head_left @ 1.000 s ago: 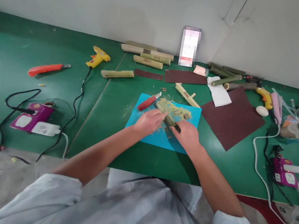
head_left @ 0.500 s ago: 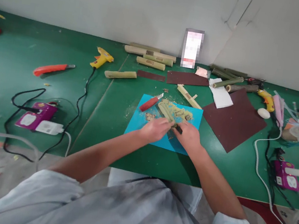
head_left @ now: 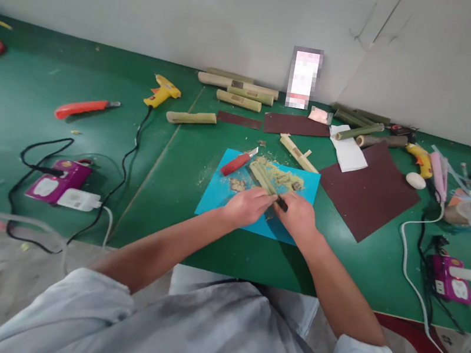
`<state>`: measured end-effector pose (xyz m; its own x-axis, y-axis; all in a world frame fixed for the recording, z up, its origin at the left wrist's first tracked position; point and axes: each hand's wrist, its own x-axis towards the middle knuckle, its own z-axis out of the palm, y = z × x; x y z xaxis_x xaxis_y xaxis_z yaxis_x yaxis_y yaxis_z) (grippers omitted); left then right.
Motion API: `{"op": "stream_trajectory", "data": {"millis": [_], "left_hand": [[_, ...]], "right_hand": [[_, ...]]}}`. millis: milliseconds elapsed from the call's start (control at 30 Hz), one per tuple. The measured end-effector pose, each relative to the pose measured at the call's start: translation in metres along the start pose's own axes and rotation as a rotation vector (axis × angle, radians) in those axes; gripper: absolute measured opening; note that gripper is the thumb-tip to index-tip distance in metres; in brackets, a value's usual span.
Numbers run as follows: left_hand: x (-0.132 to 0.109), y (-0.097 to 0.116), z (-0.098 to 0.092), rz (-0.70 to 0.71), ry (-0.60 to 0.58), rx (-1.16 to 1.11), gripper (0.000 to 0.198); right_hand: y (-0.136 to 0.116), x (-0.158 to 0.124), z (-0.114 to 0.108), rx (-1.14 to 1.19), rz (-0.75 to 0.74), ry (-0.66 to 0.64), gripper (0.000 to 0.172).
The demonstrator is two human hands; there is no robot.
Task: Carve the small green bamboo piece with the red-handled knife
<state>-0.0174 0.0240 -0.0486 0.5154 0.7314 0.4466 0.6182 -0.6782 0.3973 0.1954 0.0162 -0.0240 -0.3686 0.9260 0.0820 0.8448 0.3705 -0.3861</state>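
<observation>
A pale green bamboo piece (head_left: 261,174) lies slanted over a blue sheet (head_left: 214,196). My left hand (head_left: 248,207) is closed on its near end. My right hand (head_left: 296,213) is closed beside it, gripping a small dark piece (head_left: 282,204) against that same end; its kind cannot be made out. Yellowish-green dust and shavings (head_left: 289,179) are spread on the sheet past the bamboo. A red-handled knife (head_left: 237,162) rests to the left of the bamboo, its blade pointing away.
Behind the sheet lie cut bamboo tubes (head_left: 238,100) and brown sheets (head_left: 365,191). Yellow glue guns (head_left: 162,92) lie on both sides, with cables running to purple power strips (head_left: 60,181). Another red-handled knife (head_left: 85,109) is at left. A phone-like screen (head_left: 303,79) leans on the wall.
My left hand has shifted very slightly along the bamboo's near end. More of the dark piece in my right hand shows between the hands. The knife and sheet stay in place.
</observation>
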Motion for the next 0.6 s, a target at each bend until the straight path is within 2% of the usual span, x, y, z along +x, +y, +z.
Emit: {"op": "stream_trajectory", "data": {"millis": [100, 167, 233, 367, 467, 600], "left_hand": [[0.006, -0.005, -0.003, -0.15, 0.073, 0.006, 0.033], [0.013, -0.006, -0.007, -0.26, 0.095, -0.065, 0.031], [0.021, -0.005, -0.012, -0.401, 0.106, -0.241, 0.028], [0.035, -0.002, -0.02, -0.751, 0.209, -0.749, 0.032], [0.038, -0.001, -0.022, -0.821, 0.187, -0.936, 0.033], [0.036, -0.002, -0.022, -0.823, 0.158, -0.948, 0.034]], "right_hand": [[-0.001, 0.0, -0.002, 0.006, 0.005, -0.004, 0.025], [-0.002, 0.001, -0.003, 0.008, 0.009, -0.008, 0.025], [-0.002, 0.001, -0.004, 0.008, 0.014, -0.011, 0.025], [-0.001, 0.001, -0.003, 0.006, 0.016, -0.008, 0.026], [-0.001, 0.001, -0.002, 0.005, 0.019, -0.002, 0.028], [-0.001, 0.0, -0.002, 0.011, 0.02, -0.008, 0.029]]}}
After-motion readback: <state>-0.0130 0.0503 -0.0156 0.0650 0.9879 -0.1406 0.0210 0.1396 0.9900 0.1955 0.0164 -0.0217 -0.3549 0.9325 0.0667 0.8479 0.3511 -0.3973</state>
